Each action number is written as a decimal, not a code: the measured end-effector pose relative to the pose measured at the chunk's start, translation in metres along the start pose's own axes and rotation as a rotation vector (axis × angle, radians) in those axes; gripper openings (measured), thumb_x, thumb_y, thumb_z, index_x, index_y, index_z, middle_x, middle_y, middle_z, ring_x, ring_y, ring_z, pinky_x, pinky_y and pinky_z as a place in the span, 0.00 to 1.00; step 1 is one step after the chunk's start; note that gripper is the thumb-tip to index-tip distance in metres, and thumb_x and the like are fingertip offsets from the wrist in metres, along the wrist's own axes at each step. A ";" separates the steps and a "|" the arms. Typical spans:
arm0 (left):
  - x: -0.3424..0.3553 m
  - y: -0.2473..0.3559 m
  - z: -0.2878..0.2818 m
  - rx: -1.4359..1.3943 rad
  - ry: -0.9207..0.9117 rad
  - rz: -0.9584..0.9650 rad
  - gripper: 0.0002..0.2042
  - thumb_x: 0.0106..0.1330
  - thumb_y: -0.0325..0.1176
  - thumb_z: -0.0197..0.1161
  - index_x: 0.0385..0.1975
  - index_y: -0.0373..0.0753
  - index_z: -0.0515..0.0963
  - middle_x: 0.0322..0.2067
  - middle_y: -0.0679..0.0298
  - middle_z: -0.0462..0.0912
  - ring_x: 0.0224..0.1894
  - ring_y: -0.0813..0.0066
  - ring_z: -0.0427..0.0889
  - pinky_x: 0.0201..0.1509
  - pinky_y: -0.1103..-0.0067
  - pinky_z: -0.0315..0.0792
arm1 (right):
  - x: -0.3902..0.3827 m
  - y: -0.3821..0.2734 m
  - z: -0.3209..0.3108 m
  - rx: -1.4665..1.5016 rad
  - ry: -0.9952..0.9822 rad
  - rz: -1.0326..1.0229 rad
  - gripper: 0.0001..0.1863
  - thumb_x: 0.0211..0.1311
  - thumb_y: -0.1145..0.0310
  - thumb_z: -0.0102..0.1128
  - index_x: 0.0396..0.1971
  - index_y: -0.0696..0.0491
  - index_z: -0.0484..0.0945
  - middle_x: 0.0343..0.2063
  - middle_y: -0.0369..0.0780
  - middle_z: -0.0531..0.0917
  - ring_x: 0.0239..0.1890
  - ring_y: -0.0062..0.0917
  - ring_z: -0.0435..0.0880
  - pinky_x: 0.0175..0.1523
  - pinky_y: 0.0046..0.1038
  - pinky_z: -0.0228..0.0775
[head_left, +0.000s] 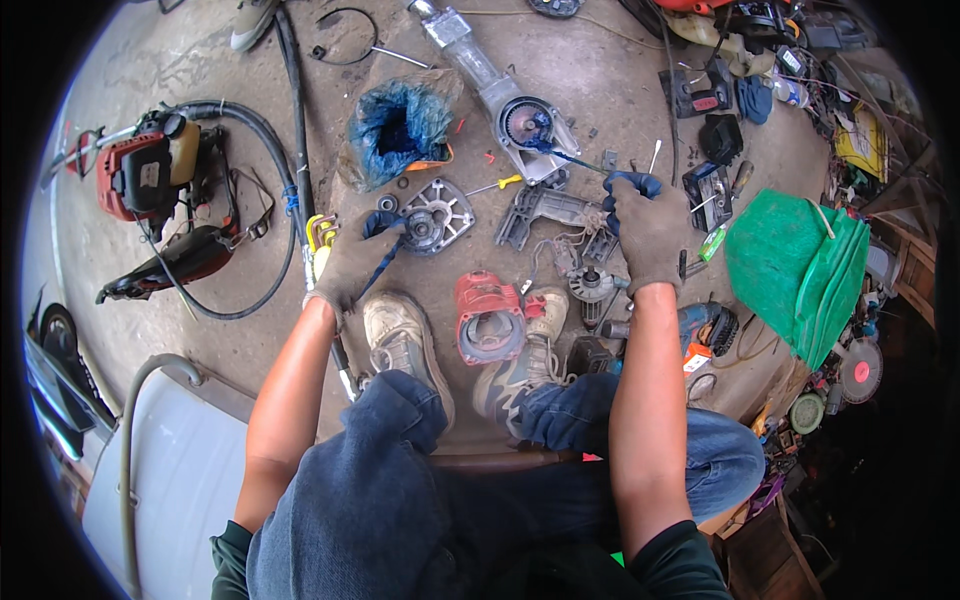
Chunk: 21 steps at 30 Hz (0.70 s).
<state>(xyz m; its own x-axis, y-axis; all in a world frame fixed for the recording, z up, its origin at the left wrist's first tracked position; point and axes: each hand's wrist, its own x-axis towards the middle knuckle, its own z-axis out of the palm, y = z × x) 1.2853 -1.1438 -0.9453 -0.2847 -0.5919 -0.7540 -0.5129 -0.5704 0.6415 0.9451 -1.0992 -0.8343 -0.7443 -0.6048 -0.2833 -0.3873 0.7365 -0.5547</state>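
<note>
- Evidently, the gloved left hand [352,262] had its fingers curled and pinching a dark blue cloth strip [383,245], just beside the round grey metal housing plate [436,215] lying on the concrete floor [600,80].
- The gloved right hand [648,232] had its fingers closed around a blue-handled tool [570,157], whose tip reached toward the open grey gear head [528,125] further out.
- Risk, as judged: the cloth strip could snag on the plate's edges and drag it against the left shoe [400,340]; a loose grip through thick gloves would cause this.
- Risk, as judged: the tool tip could slip off the gear head, since it was held at arm's length from a seated posture.
- Risk, as judged: small screws and the yellow-handled screwdriver [497,185] lay scattered near the feet and could be kicked away or lost.
- The red motor casing [487,318] sat between the shoes, where a shifted foot might knock it.
- Packages: a crumpled blue plastic bag [400,128] stood open beyond the plate; a green bag [795,270] lay to the right, well apart.
- Labels: a small white patch on the red engine unit [140,175] at far left; too small to judge further.
</note>
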 end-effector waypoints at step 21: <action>-0.003 0.005 -0.001 0.043 -0.030 -0.020 0.17 0.73 0.40 0.64 0.52 0.34 0.80 0.39 0.65 0.84 0.37 0.81 0.81 0.41 0.82 0.78 | 0.001 -0.005 0.004 0.053 -0.011 0.096 0.17 0.54 0.59 0.66 0.31 0.61 0.88 0.19 0.44 0.85 0.26 0.31 0.87 0.41 0.33 0.77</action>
<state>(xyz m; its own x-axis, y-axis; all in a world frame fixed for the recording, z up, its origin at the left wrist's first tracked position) 1.2843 -1.1454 -0.9400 -0.2975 -0.5632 -0.7709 -0.5533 -0.5564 0.6200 0.9485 -1.1042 -0.8349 -0.7703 -0.5357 -0.3459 -0.2849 0.7744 -0.5649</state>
